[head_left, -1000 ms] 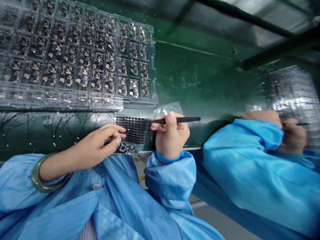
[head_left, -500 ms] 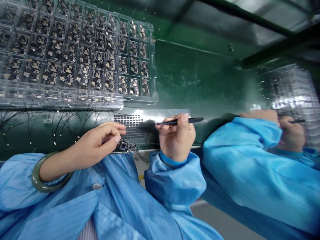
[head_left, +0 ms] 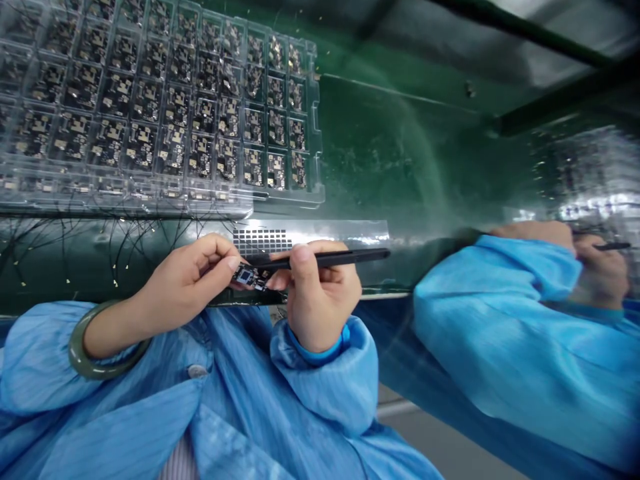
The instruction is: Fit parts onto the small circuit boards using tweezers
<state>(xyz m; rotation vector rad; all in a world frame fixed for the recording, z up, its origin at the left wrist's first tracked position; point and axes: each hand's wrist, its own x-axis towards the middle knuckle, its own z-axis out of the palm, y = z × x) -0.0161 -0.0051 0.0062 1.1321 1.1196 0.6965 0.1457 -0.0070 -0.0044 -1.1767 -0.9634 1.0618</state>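
Observation:
Between the thumb and fingers of my left hand is a small black circuit board, held just above the table's front edge. My right hand is closed around black tweezers, whose tips point left to the top of the board. Some right fingertips are close to the board's right end; I cannot tell whether they touch it. Behind both hands lies a clear sheet with rows of small black square pieces, partly covered by my fingers and the tweezers.
Clear plastic trays of circuit boards fill the back left, with thin black cables hanging at their front. At right, a co-worker's blue sleeve and hand are near another tray. A green beam crosses the back right.
My right hand has moved left with the tweezers, bringing their tips from over the sheet to the circuit board. My left hand has raised the board slightly, and more of it shows.

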